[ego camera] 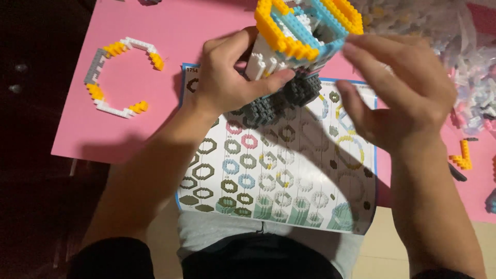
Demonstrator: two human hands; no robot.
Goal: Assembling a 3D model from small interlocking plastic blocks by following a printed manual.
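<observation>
Tilting brick tower point(297, 46), open top toward camera

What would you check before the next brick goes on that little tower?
1. Left hand grips the brick tower firmly: ok.
2. Right hand holds a brick: cannot tell, fingers hide it.
3. Tower's open yellow rim faces the camera: ok.
4. Instruction sheet lies flat and readable: ok, partly shadowed.
5. Unfinished ring of bricks is out of the way on the pink table: ok.
</observation>
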